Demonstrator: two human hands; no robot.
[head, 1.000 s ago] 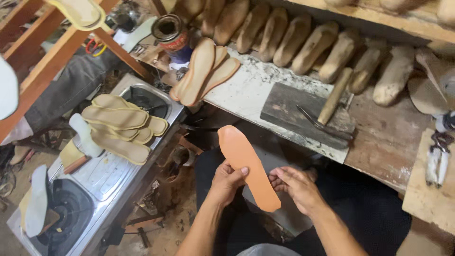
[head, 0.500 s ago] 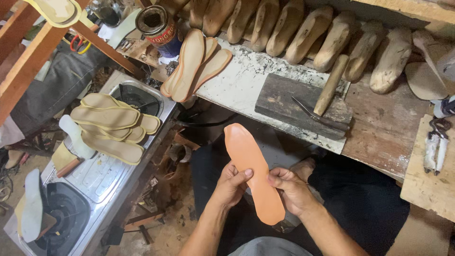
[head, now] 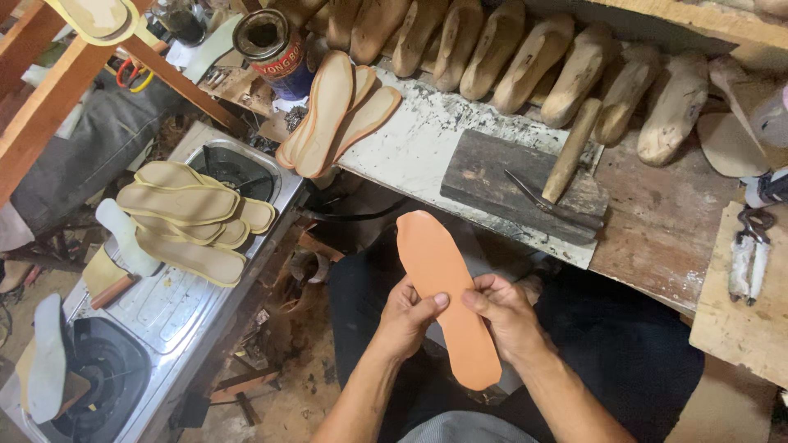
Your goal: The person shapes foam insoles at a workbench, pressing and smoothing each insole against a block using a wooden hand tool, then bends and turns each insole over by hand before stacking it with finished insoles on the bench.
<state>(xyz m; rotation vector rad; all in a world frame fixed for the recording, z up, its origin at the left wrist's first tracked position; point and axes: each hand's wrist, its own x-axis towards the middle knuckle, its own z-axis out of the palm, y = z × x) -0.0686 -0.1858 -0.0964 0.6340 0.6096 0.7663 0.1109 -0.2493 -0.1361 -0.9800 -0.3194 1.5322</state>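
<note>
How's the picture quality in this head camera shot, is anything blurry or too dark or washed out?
Head view: the orange insole and both hands, left hand and right hand, are sharp and evenly lit; the wooden lasts along the bench read clearly; the space under the bench and the dark trousers fall into deep shadow; mild glare on the metal stove top; slight wide-angle bending at the edges.

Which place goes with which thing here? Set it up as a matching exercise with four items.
Things:
1. orange insole
2. wooden-handled tool
3. tin can
4. tan soles

Places:
A. stacked on the metal stove
B. on the dark block
C. held between left hand and right hand
D. upright at the bench's far-left end

Pairs: 1-C, 2-B, 3-D, 4-A
</note>
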